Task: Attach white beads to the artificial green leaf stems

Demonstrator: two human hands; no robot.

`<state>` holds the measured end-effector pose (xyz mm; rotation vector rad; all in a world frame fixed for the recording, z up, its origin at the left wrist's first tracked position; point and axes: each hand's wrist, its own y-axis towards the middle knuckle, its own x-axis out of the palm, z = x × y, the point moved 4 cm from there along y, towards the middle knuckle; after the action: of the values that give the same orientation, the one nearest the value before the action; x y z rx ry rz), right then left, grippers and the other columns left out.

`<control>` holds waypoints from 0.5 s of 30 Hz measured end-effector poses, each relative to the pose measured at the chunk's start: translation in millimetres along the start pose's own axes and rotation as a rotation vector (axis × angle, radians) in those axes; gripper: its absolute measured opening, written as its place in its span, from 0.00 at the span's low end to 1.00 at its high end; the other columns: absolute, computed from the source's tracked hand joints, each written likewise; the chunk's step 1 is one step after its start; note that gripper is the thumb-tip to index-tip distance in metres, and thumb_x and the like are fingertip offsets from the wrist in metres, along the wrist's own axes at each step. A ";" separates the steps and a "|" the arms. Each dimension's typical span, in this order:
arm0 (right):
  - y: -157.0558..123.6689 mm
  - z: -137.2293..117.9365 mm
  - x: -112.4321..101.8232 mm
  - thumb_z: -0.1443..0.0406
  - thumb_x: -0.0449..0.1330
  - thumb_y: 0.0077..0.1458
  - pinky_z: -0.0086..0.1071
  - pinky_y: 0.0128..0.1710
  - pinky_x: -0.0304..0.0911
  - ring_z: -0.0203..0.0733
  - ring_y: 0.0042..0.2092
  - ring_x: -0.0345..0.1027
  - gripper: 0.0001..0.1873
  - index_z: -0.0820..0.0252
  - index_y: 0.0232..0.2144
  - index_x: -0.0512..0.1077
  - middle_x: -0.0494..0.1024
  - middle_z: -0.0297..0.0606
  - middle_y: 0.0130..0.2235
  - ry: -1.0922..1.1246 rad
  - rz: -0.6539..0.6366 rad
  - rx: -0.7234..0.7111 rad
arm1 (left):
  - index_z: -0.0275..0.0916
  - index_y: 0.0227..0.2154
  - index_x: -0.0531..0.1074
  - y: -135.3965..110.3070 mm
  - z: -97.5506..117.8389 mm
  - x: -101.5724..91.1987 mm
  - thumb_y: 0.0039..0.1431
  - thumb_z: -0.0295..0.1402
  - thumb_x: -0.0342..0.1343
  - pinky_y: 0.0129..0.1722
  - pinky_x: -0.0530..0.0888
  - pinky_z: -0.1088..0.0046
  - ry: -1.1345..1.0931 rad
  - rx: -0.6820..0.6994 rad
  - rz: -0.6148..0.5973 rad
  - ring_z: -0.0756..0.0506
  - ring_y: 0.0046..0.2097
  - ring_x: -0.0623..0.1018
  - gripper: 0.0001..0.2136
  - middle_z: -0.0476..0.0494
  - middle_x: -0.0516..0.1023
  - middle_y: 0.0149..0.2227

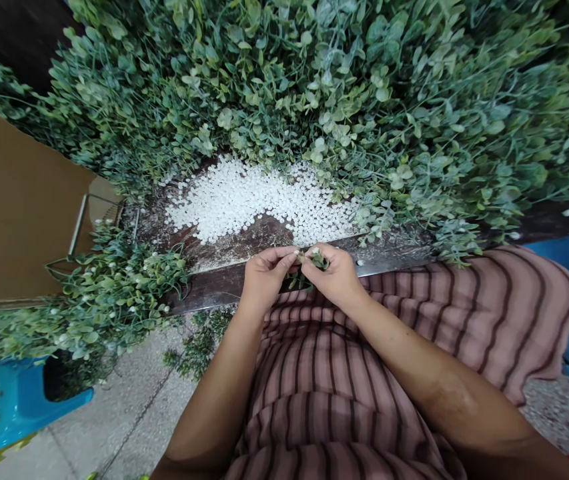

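Close together at the table's front edge, my left hand [267, 268] and my right hand [334, 268] meet with pinched fingers. My right hand holds a small artificial leaf sprig [321, 261], and some of its leaves hang below between the hands. A tiny white bead [297, 253] shows at my left fingertips, touching the sprig. Another white tip sits on the sprig near my right index finger. Just beyond my hands, a wide heap of loose white beads [237, 193] covers part of the dark wooden table [259, 232]. My fingers hide part of the sprig.
A large mass of artificial foliage [314, 87] lines the table's far side. Sprigs with white tips [119, 287] lie at left beside a brown cardboard box [19, 213]. A blue plastic stool [19, 400] stands lower left on the speckled floor. Striped cloth [344, 373] covers my lap.
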<state>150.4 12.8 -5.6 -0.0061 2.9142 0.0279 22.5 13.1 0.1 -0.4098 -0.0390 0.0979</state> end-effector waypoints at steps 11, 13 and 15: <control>-1.7 0.3 0.5 0.66 0.53 0.46 0.28 0.28 0.55 0.34 0.25 0.57 0.08 0.59 0.17 0.60 0.62 0.30 0.21 -0.018 0.006 -0.062 | 0.34 0.27 0.76 -0.9 -0.4 -0.1 0.43 0.33 0.61 0.35 0.73 0.73 0.094 0.110 0.047 0.49 0.30 0.76 0.08 0.44 0.79 0.28; -1.7 0.1 0.4 0.67 0.53 0.45 0.28 0.28 0.55 0.34 0.25 0.57 0.08 0.58 0.17 0.60 0.62 0.30 0.20 -0.031 0.011 -0.059 | 0.35 0.28 0.76 -1.5 -0.2 0.0 0.43 0.34 0.61 0.35 0.73 0.73 0.106 0.115 0.052 0.49 0.31 0.76 0.08 0.44 0.79 0.29; -1.6 -0.3 0.2 0.67 0.53 0.45 0.28 0.28 0.55 0.34 0.25 0.57 0.08 0.58 0.17 0.60 0.62 0.30 0.20 -0.039 0.015 -0.051 | 0.35 0.28 0.77 -2.2 0.2 0.3 0.43 0.34 0.61 0.36 0.73 0.73 0.115 0.116 0.057 0.49 0.31 0.76 0.09 0.44 0.80 0.29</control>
<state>150.1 11.2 -5.4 0.0077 2.8735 0.1035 23.0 11.2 1.2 -0.3000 0.0909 0.1318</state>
